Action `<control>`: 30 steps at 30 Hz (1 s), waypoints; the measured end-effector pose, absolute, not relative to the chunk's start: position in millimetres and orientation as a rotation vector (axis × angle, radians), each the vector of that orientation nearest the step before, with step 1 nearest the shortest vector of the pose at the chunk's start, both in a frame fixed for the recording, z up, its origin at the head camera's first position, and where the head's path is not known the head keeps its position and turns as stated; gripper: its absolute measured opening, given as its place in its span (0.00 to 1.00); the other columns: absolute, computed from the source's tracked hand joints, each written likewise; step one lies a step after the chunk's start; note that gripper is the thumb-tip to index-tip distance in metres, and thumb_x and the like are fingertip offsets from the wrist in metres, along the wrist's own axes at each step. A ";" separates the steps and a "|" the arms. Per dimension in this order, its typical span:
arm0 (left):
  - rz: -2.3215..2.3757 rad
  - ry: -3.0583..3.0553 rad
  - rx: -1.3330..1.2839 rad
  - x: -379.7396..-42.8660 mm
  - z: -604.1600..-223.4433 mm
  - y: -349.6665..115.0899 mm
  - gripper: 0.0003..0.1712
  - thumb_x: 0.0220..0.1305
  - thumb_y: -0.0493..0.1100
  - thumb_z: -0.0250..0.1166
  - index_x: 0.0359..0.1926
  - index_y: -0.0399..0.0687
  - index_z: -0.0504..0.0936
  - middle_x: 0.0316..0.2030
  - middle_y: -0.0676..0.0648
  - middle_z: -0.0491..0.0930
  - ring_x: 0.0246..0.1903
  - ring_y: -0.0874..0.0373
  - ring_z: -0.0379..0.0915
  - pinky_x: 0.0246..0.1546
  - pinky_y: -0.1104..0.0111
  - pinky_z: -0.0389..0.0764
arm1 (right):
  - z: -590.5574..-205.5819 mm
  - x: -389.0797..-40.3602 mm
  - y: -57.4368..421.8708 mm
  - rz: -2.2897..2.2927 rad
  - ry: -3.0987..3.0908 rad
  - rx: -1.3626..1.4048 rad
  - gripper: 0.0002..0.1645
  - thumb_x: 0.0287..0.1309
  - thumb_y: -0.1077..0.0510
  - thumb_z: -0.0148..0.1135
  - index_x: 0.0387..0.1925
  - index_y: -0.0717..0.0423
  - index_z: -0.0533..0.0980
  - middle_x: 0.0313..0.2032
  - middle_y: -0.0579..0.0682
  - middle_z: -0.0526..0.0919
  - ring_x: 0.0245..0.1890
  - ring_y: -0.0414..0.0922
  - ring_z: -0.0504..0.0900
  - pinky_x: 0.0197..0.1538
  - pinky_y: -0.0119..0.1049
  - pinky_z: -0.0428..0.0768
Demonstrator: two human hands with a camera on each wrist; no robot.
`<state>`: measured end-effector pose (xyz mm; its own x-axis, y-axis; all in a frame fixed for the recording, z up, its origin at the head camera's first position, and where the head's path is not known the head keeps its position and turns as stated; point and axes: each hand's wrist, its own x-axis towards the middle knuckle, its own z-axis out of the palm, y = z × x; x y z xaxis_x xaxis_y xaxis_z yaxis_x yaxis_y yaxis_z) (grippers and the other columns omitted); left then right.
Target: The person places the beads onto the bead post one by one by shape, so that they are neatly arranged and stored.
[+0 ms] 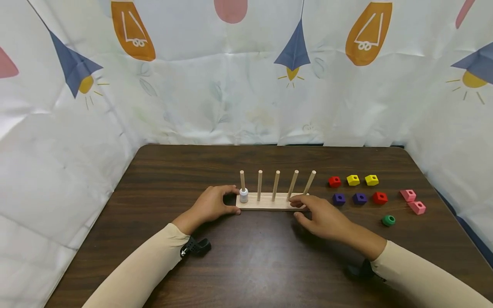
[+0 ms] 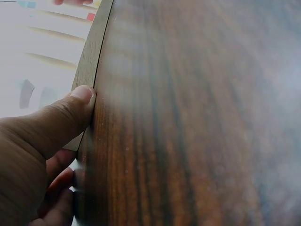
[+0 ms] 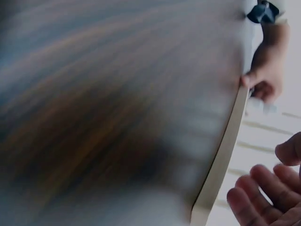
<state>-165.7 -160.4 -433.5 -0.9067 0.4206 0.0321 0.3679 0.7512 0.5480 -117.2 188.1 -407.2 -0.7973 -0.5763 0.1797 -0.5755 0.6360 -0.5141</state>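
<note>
A wooden peg board (image 1: 265, 206) with a row of several upright pegs lies on the table. White beads (image 1: 244, 196) sit low on its leftmost peg. My left hand (image 1: 212, 203) grips the left end of the board; in the left wrist view the thumb (image 2: 70, 110) presses on its front edge. Over the right end of the board hovers my right hand (image 1: 323, 217), fingers loosely bent and thumb apart. The right wrist view shows nothing between those fingers (image 3: 263, 193). The board's right end is partly hidden behind the right hand.
Right of the board lie red blocks (image 1: 380, 198), yellow blocks (image 1: 353, 180), purple blocks (image 1: 360, 198) and pink blocks (image 1: 417, 208), each with a hole. A green bead (image 1: 388, 220) lies nearer me. Beyond the dark wooden table (image 1: 185, 162) hangs a printed white curtain (image 1: 231, 107).
</note>
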 end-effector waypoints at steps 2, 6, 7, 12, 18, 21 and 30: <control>0.864 2.851 0.640 -165.4 -433.4 -160.6 0.32 0.50 0.55 0.83 0.56 0.54 0.86 0.62 0.43 0.80 0.62 0.45 0.75 0.63 0.51 0.73 | -406.6 -116.1 201.6 -0.874 2.871 -1.002 0.18 0.64 0.63 0.68 0.55 0.57 0.79 0.49 0.49 0.86 0.44 0.44 0.86 0.46 0.43 0.85; 0.864 2.847 0.636 -164.4 -432.4 -161.1 0.32 0.50 0.54 0.83 0.57 0.54 0.86 0.62 0.43 0.79 0.62 0.45 0.75 0.63 0.51 0.73 | -404.3 -112.9 227.3 -0.853 2.942 -0.962 0.16 0.63 0.65 0.69 0.52 0.56 0.80 0.48 0.47 0.85 0.43 0.44 0.85 0.44 0.45 0.85; 0.863 2.846 0.635 -164.5 -432.4 -161.0 0.32 0.50 0.54 0.83 0.57 0.54 0.86 0.62 0.43 0.79 0.62 0.45 0.75 0.63 0.51 0.73 | -403.3 -112.2 233.3 -0.850 2.959 -0.946 0.17 0.63 0.65 0.69 0.52 0.56 0.80 0.49 0.47 0.85 0.44 0.45 0.85 0.44 0.46 0.85; 0.867 2.842 0.636 -164.6 -432.2 -160.7 0.32 0.51 0.54 0.82 0.57 0.54 0.86 0.63 0.44 0.79 0.63 0.45 0.74 0.63 0.51 0.72 | -397.5 -109.4 263.3 -0.821 3.041 -0.837 0.17 0.62 0.64 0.70 0.53 0.56 0.80 0.49 0.49 0.85 0.45 0.48 0.85 0.45 0.52 0.83; 0.870 2.839 0.640 -165.5 -432.3 -159.8 0.32 0.51 0.54 0.82 0.57 0.54 0.86 0.63 0.44 0.79 0.63 0.46 0.74 0.64 0.52 0.72 | -393.4 -104.4 304.8 -0.781 3.130 -0.720 0.18 0.61 0.64 0.71 0.53 0.56 0.81 0.47 0.49 0.86 0.44 0.51 0.86 0.43 0.55 0.83; 0.868 2.842 0.639 -165.6 -432.0 -159.5 0.32 0.51 0.54 0.82 0.57 0.54 0.86 0.63 0.45 0.79 0.63 0.45 0.74 0.64 0.51 0.72 | -394.1 -101.3 325.4 -0.772 3.151 -0.665 0.19 0.61 0.63 0.72 0.53 0.55 0.81 0.47 0.51 0.87 0.42 0.53 0.87 0.40 0.53 0.84; 0.860 2.849 0.650 -164.5 -431.4 -159.8 0.32 0.51 0.54 0.82 0.57 0.53 0.86 0.62 0.43 0.79 0.63 0.45 0.74 0.63 0.51 0.73 | -397.7 -91.8 375.5 -0.770 3.059 -0.362 0.24 0.65 0.53 0.71 0.58 0.56 0.78 0.56 0.63 0.80 0.52 0.67 0.78 0.42 0.67 0.77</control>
<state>-164.5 -159.8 -431.4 -0.9046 0.4251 0.0306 0.3711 0.7502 0.5473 -91.8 375.5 -397.7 -0.9735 -0.2111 0.0878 -0.2276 0.8565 -0.4633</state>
